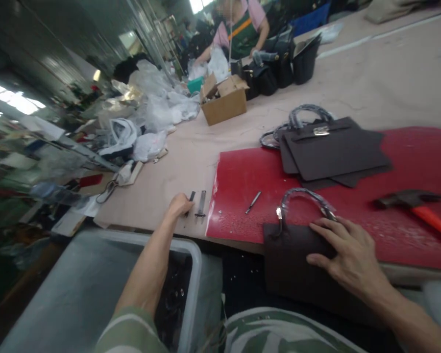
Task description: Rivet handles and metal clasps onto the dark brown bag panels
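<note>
My left hand [180, 205] is closed in a pinch on a dark flat strip [192, 196] at the table's front edge; its kind is unclear. Just right of it lies a slim metal piece with two prongs [201, 206]. My right hand [347, 250] rests with spread fingers on a dark brown handbag panel [288, 255], which hangs partly over the edge. The panel's handle [305, 192] is wrapped in clear plastic and has shiny metal fittings. A small metal punch-like rod [253, 202] lies between my hands on the red mat [238, 176].
More brown bag panels [338, 152] are stacked behind. A hammer [422, 206] with an orange handle lies at right. A grey bin [132, 238] stands below the edge at left. Farther back are a cardboard box [224, 105], black bags [305, 61], plastic wrapping [150, 108] and a co-worker [242, 34].
</note>
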Tool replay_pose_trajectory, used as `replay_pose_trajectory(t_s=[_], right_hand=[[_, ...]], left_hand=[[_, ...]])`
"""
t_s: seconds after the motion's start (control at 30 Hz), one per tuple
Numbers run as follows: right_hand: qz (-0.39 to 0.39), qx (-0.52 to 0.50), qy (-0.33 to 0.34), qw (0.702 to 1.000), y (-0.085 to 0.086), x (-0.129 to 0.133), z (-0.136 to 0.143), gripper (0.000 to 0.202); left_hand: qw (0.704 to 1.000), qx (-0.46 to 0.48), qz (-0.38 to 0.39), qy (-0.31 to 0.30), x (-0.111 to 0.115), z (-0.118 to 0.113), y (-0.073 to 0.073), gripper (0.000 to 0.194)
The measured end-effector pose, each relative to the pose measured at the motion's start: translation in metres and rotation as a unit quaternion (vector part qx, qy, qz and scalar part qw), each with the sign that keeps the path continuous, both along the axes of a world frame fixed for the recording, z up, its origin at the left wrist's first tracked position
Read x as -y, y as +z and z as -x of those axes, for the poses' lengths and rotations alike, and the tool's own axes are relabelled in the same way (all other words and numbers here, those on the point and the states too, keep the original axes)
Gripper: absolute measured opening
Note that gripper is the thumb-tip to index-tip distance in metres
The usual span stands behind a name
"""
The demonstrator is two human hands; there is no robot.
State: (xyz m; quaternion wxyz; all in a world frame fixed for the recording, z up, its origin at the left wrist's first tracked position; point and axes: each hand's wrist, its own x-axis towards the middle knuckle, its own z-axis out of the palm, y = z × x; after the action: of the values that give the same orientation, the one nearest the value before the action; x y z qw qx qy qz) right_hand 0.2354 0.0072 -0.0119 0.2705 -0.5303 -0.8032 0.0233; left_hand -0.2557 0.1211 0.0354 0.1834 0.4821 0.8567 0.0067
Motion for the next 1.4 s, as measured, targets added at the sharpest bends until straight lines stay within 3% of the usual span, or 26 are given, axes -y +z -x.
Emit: replay_pose_trajectory(t_s=[0.13, 0.27, 0.33, 0.4, 0.47, 0.53, 0.67, 0.73, 0.8, 0.97, 1.17, 1.4], right_hand=[[0.084, -0.002, -0.027, 0.996, 0.016, 0.009, 0.006, 0.054], [0.134, -0.009, -0.044, 0.990, 0.031, 0.013, 0.013, 0.059], [0.140, -0.013, -0.047, 0.989, 0.035, 0.015, 0.015, 0.059], [0.140, -0.013, -0.048, 0.989, 0.037, 0.016, 0.016, 0.060], [0.139, -0.008, -0.047, 0.989, 0.037, 0.017, 0.016, 0.062], [0.139, -0.001, -0.048, 0.989, 0.037, 0.017, 0.017, 0.063], [0.144, 0.014, -0.047, 0.988, 0.035, 0.018, 0.017, 0.064], [0.147, 0.018, -0.043, 0.988, 0.035, 0.018, 0.017, 0.065], [0.149, 0.018, -0.041, 0.988, 0.034, 0.017, 0.016, 0.064], [0.148, 0.010, -0.041, 0.988, 0.034, 0.017, 0.016, 0.064], [0.142, 0.001, -0.042, 0.989, 0.032, 0.017, 0.016, 0.063], [0.134, -0.006, -0.045, 0.990, 0.031, 0.017, 0.016, 0.063]], left_hand=[[0.999, 0.047, 0.012, 0.012, 0.002, -0.005, 0.003, 0.017], [0.989, 0.143, -0.037, 0.025, 0.017, -0.007, 0.009, 0.017], [0.966, 0.233, -0.101, 0.049, 0.029, -0.014, 0.014, 0.017], [0.912, 0.354, -0.192, 0.081, 0.043, -0.029, 0.019, 0.019], [0.841, 0.460, -0.272, 0.086, 0.057, -0.054, 0.023, 0.025], [0.793, 0.520, -0.310, 0.062, 0.071, -0.088, 0.026, 0.034], [0.732, 0.594, -0.333, 0.019, 0.099, -0.166, 0.025, 0.049], [0.713, 0.612, -0.342, -0.009, 0.112, -0.203, 0.020, 0.046], [0.712, 0.610, -0.344, -0.047, 0.123, -0.234, 0.012, 0.035], [0.765, 0.518, -0.339, -0.177, 0.133, -0.281, -0.015, 0.016], [0.787, 0.436, -0.367, -0.237, 0.129, -0.290, -0.041, 0.014], [0.791, 0.386, -0.385, -0.279, 0.131, -0.286, -0.040, 0.016]])
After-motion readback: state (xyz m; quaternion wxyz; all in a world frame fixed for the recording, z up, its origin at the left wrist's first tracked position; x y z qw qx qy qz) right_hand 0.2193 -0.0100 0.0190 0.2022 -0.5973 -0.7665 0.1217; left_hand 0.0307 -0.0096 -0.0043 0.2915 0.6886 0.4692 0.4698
